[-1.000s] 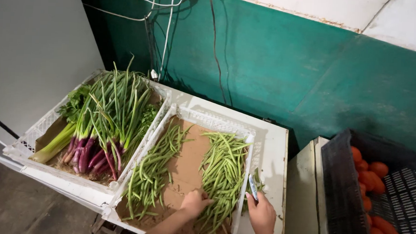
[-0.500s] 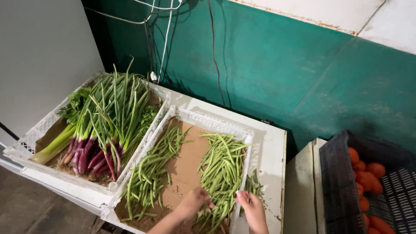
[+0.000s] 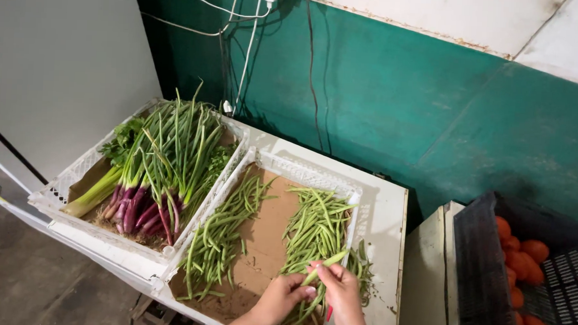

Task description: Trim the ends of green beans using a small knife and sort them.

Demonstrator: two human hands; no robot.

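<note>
Head view: left hand (image 3: 282, 297) and right hand (image 3: 339, 290), fingers pinched together on one green bean (image 3: 321, 262), held just above the right-hand bean pile (image 3: 315, 232) in a white crate (image 3: 301, 171) lined with brown cardboard (image 3: 266, 239). Second bean pile (image 3: 219, 237) along the crate's left side. Adjoining white crate (image 3: 74, 172) holds purple-based spring onions (image 3: 162, 170). Dark crate (image 3: 482, 275) of orange fruit (image 3: 524, 270) at right; green wall (image 3: 402, 102) behind.

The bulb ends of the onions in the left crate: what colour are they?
Purple-red on the spring onions, fading to green stalks; the head view shows it clearly.
</note>
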